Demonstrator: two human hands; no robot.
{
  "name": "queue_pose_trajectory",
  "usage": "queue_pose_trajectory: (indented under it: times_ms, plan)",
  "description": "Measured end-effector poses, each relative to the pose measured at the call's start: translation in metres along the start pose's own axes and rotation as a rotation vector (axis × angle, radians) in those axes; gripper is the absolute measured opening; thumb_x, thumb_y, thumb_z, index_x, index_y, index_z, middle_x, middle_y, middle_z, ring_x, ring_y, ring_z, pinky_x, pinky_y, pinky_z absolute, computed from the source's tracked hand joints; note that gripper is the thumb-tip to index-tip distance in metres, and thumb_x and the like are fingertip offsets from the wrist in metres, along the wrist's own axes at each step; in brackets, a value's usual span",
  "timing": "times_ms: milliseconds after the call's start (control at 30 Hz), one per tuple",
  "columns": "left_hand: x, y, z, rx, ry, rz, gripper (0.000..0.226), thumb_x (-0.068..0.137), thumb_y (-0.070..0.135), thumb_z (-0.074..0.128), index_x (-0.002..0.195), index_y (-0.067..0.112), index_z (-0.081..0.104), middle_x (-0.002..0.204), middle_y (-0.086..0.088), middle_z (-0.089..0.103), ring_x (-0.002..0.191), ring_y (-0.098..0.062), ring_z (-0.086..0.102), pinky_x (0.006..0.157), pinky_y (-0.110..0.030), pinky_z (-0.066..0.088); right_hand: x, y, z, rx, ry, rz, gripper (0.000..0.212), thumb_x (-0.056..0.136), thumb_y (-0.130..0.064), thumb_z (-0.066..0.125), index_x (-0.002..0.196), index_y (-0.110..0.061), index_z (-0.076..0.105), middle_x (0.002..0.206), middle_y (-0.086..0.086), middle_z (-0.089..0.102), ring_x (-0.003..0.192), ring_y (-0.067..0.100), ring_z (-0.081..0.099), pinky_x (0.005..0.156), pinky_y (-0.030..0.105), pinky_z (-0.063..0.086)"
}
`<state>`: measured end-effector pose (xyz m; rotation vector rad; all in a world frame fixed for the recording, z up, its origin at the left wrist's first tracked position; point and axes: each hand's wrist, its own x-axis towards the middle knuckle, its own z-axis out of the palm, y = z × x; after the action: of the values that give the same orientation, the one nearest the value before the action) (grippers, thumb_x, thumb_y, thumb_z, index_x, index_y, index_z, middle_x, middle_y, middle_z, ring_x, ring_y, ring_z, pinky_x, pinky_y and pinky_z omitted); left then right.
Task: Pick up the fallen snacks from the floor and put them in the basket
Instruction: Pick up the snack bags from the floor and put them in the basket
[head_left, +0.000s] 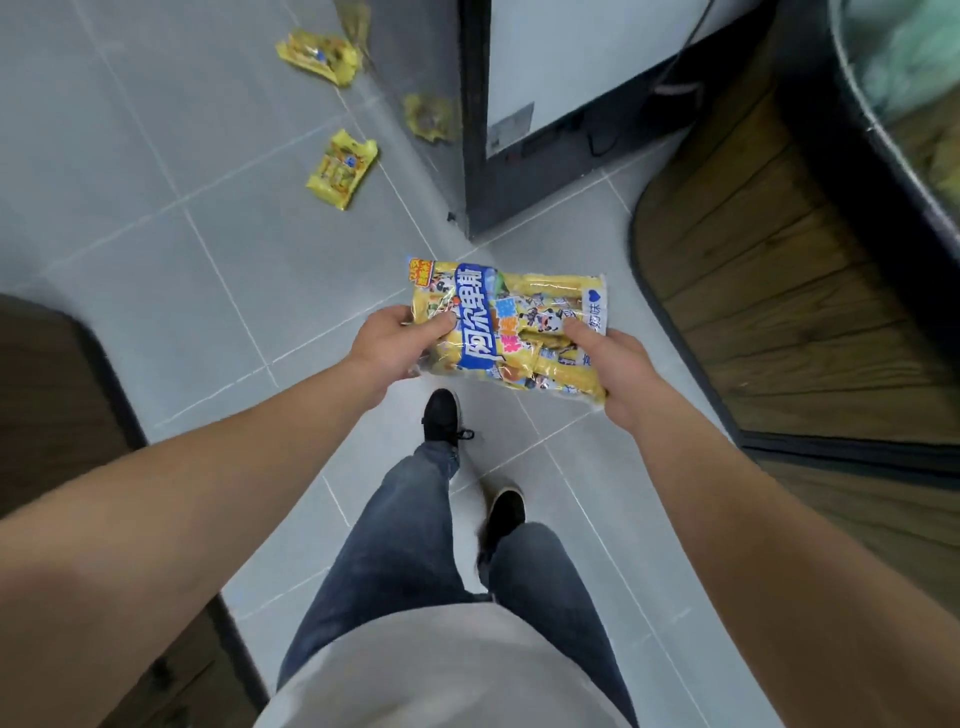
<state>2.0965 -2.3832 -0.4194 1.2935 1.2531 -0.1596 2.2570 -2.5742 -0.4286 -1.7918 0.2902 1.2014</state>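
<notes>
While two hands grip one snack bag (511, 325), two packets lie floored.

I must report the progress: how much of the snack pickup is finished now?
Nothing shows as done; no basket is in view. In hand: the left hand and right hand hold one snack bag. Left: two yellow packets lie on the floor.

Grey tiled floor (171, 270) with pale grout lines, 2 yellow snack packets lying on it at upper left of the frame, one (318, 55) near the top edge, another (342, 169) below it, a dark cabinet base (475, 156) standing at upper centre
</notes>
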Motion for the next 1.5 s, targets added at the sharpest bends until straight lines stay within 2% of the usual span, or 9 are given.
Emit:
queue_pose_trajectory:
  times_ms: [133, 233, 333, 533, 767, 1133, 1300, 1400, 1500]
  plan:
    - [-0.071, -0.019, -0.027, -0.098, 0.118, 0.036, 0.038, 0.081, 0.045, 0.076, 0.103, 0.016, 0.067, 0.091, 0.002, 0.075, 0.086, -0.017, 0.071, 0.09, -0.046, 0.057, -0.046, -0.005, 0.016, -0.115, -0.133, -0.093, 0.066, 0.056, -0.057, 0.082, 0.11, -0.022, 0.069, 0.106, 0.002, 0.076, 0.098, 0.028, 0.073, 0.096, 0.051, 0.055]
    - [-0.122, -0.041, -0.053, -0.195, 0.244, 0.057, 0.036, 0.08, 0.045, 0.076, 0.098, 0.016, 0.066, 0.092, -0.001, 0.075, 0.087, -0.02, 0.072, 0.088, -0.046, 0.058, -0.088, -0.015, 0.043, -0.213, -0.229, -0.167, 0.047, 0.078, -0.044, 0.079, 0.114, -0.018, 0.067, 0.101, 0.005, 0.077, 0.088, 0.026, 0.076, 0.091, 0.047, 0.058]
    - [-0.157, -0.057, -0.079, -0.263, 0.333, 0.071, 0.035, 0.078, 0.048, 0.077, 0.093, 0.018, 0.066, 0.096, -0.005, 0.076, 0.093, -0.025, 0.072, 0.088, -0.048, 0.058, -0.114, -0.02, 0.07, -0.28, -0.293, -0.228, 0.035, 0.084, -0.038, 0.077, 0.111, -0.018, 0.068, 0.099, 0.005, 0.078, 0.087, 0.025, 0.076, 0.089, 0.046, 0.059]
    - [-0.228, -0.087, -0.142, -0.37, 0.508, 0.131, 0.039, 0.081, 0.047, 0.074, 0.102, 0.015, 0.068, 0.1, -0.003, 0.074, 0.082, -0.017, 0.069, 0.077, -0.038, 0.059, -0.18, -0.028, 0.143, -0.422, -0.433, -0.343, 0.033, 0.083, -0.04, 0.075, 0.108, -0.019, 0.07, 0.093, 0.002, 0.079, 0.084, 0.023, 0.076, 0.088, 0.045, 0.059]
    - [-0.295, -0.113, -0.235, -0.417, 0.626, 0.241, 0.033, 0.083, 0.048, 0.072, 0.098, 0.019, 0.069, 0.102, 0.0, 0.074, 0.096, -0.015, 0.068, 0.075, -0.035, 0.056, -0.253, -0.029, 0.239, -0.487, -0.529, -0.462, 0.038, 0.085, -0.047, 0.073, 0.11, -0.019, 0.068, 0.094, 0.001, 0.079, 0.087, 0.023, 0.076, 0.093, 0.044, 0.057]
    - [-0.345, -0.14, -0.391, -0.43, 0.634, 0.415, 0.038, 0.081, 0.049, 0.074, 0.1, 0.017, 0.069, 0.094, 0.003, 0.077, 0.091, -0.016, 0.072, 0.08, -0.04, 0.059, -0.344, -0.033, 0.375, -0.435, -0.536, -0.615, 0.04, 0.086, -0.043, 0.073, 0.113, -0.014, 0.064, 0.093, 0.006, 0.078, 0.086, 0.027, 0.076, 0.087, 0.049, 0.059]
    - [-0.343, -0.138, -0.447, -0.438, 0.628, 0.449, 0.037, 0.08, 0.049, 0.075, 0.099, 0.017, 0.07, 0.093, 0.004, 0.077, 0.091, -0.017, 0.073, 0.083, -0.043, 0.059, -0.357, -0.044, 0.427, -0.424, -0.518, -0.632, 0.06, 0.077, -0.052, 0.077, 0.12, -0.014, 0.061, 0.096, 0.006, 0.078, 0.084, 0.027, 0.076, 0.086, 0.052, 0.059]
    - [-0.327, -0.129, -0.476, -0.458, 0.611, 0.453, 0.035, 0.082, 0.048, 0.074, 0.098, 0.017, 0.07, 0.093, 0.004, 0.077, 0.091, -0.018, 0.073, 0.086, -0.046, 0.058, -0.35, -0.061, 0.458, -0.418, -0.518, -0.627, 0.058, 0.079, -0.05, 0.076, 0.121, -0.012, 0.061, 0.096, 0.006, 0.078, 0.084, 0.026, 0.076, 0.085, 0.05, 0.06]
    - [-0.301, -0.11, -0.503, -0.463, 0.617, 0.441, 0.033, 0.082, 0.047, 0.073, 0.096, 0.018, 0.07, 0.094, 0.003, 0.077, 0.092, -0.018, 0.072, 0.084, -0.042, 0.058, -0.333, -0.085, 0.489, -0.41, -0.506, -0.647, 0.046, 0.085, -0.047, 0.073, 0.116, -0.014, 0.062, 0.094, 0.002, 0.076, 0.08, 0.02, 0.074, 0.07, 0.034, 0.058]
